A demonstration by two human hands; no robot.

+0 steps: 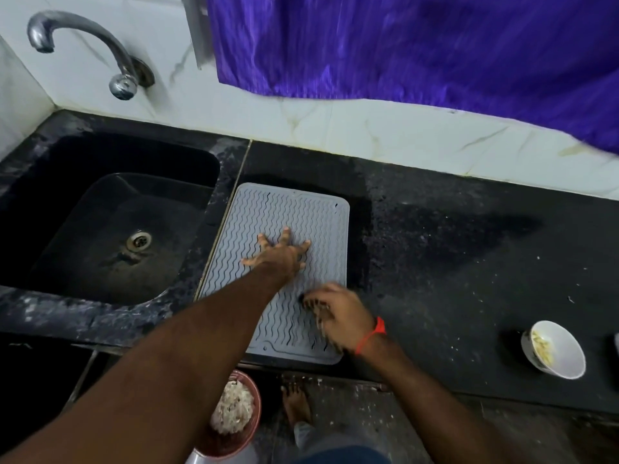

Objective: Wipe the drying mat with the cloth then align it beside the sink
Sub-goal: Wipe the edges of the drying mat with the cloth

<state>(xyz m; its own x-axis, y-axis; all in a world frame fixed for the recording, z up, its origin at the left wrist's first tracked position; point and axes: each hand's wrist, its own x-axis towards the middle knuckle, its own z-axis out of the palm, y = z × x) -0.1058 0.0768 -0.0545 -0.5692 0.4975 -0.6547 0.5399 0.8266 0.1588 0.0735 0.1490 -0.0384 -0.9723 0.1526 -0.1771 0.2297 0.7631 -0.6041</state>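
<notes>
The grey silicone drying mat (284,272) lies flat on the black countertop (452,262) at the centre of the frame, its left edge running just beside the rim of the black sink (110,216). The left hand (279,254) presses down on the middle of the mat with fingers spread wide and straight. The right hand (338,316) sits on the mat's lower right part, blurred (a red thread band circles its wrist); whether its fingers grip anything I cannot tell. A chrome tap (87,51) curves over the sink at upper left. A white bowl (554,349) stands on the countertop at lower right, well apart from the mat.
</notes>
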